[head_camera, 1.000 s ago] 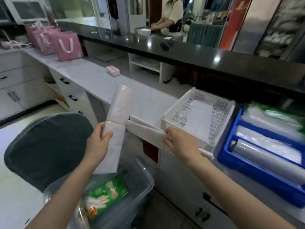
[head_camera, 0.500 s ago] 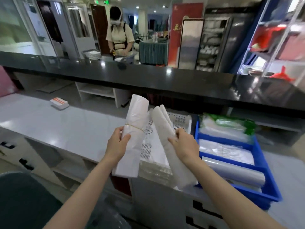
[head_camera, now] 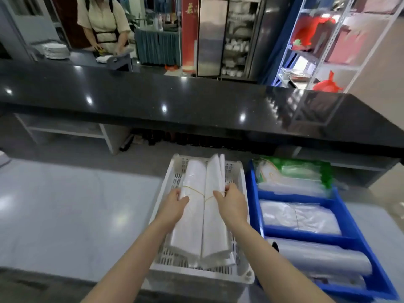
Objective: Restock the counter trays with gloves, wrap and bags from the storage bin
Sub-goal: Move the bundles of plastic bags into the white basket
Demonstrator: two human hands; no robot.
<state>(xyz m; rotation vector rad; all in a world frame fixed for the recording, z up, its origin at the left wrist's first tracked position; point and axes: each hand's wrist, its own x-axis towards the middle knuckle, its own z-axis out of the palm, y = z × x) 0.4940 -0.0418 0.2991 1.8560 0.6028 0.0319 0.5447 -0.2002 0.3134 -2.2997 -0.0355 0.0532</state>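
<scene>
White, thin plastic is what I have in both hands: two folded bundles of bags, each cinched at the middle by a thin yellowish rubber band. My left hand (head_camera: 176, 204) is closed around the left bundle (head_camera: 192, 215) at its band, and my right hand (head_camera: 231, 204) pinches the right bundle (head_camera: 215, 219) at the same height, fingers curled over its outer edge. Both bundles lie lengthwise and side by side in the white perforated tray (head_camera: 168, 189), touching along their inner edges; I cannot tell whether their full weight is down on the tray floor. The far end of the right bundle fans open into separate sheets beyond my fingers.

Just to the right of my right hand sits a blue divided tray (head_camera: 254, 206), touching the white one. Its far compartment holds green-printed packets (head_camera: 301, 171), the middle one clear folded plastic (head_camera: 299, 217), and the nearest one a roll of clear wrap (head_camera: 321, 256). To the left of my left hand the pale grey tabletop (head_camera: 72, 211) is bare. Beyond both hands a black raised counter (head_camera: 175, 101) runs across, and behind it a person (head_camera: 102, 22) stands by a stack of plates (head_camera: 55, 51). My own forearms cover the near parts of both bundles.
</scene>
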